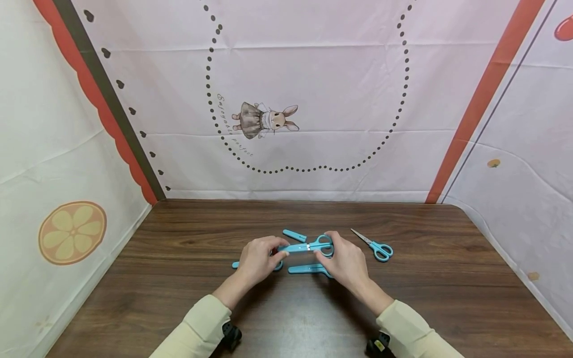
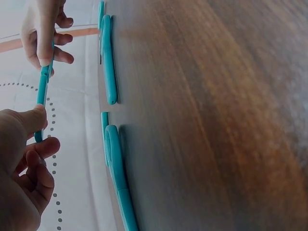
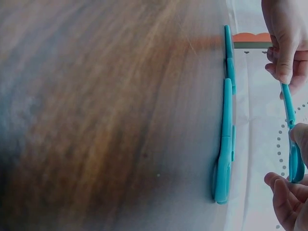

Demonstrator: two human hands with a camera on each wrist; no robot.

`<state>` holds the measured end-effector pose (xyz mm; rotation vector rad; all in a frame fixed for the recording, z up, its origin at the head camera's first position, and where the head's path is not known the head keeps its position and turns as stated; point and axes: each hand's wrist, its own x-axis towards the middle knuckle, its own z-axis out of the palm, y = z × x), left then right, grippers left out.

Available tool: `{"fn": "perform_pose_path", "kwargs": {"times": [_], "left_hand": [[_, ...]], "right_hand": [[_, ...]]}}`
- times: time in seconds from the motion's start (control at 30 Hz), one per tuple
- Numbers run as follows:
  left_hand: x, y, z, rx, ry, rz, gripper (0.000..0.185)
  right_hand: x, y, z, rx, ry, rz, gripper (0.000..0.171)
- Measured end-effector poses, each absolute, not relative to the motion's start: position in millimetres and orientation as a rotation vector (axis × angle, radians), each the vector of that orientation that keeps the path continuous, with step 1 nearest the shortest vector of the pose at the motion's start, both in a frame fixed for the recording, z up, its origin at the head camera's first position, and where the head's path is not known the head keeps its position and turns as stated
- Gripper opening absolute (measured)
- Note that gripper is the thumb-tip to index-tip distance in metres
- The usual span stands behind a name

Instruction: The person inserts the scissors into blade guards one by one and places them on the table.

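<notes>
Both hands hold one pair of light blue scissors (image 1: 323, 245) level above the table, its blades inside a blue sheath (image 1: 296, 248). At the sheath's tip end, my left hand (image 1: 258, 259) pinches between thumb and fingers. My right hand (image 1: 346, 259) grips the finger loops at the other end. In the left wrist view the sheath (image 2: 42, 89) spans the space between the two hands. The right wrist view shows the loops (image 3: 295, 161) in the right fingers.
Behind the hands lies a loose blue sheath (image 1: 294, 235). Scissors with bare blades (image 1: 380, 250) lie to the right. Sheathed scissors (image 1: 309, 269) rest nearer me, partly under the right hand. Another sheathed pair (image 1: 235, 265) is mostly hidden by the left hand. Printed cloth (image 1: 313, 99) hangs behind the table.
</notes>
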<state>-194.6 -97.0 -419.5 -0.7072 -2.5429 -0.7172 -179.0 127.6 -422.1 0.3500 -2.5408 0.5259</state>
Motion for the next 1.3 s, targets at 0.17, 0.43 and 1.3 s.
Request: {"fn": "perform_pose_path", "kwargs": {"times": [0.17, 0.43, 1.3], "left_hand": [[-195.4, -95.5, -420.1, -0.707, -2.545, -0.709, 0.014], [-195.9, -94.5, -421.2, -0.72, -2.534, -0.701, 0.015], [-192.4, -90.3, -422.2, -0.77, -2.549, -0.688, 0.016]], "right_hand": [[-179.5, 127.7, -420.6, 0.349, -2.549, 0.518, 0.049], [-179.7, 128.4, -419.3, 0.347, -2.56, 0.52, 0.05], [-177.9, 129.7, -422.2, 0.385, -2.537, 0.536, 0.051]]}}
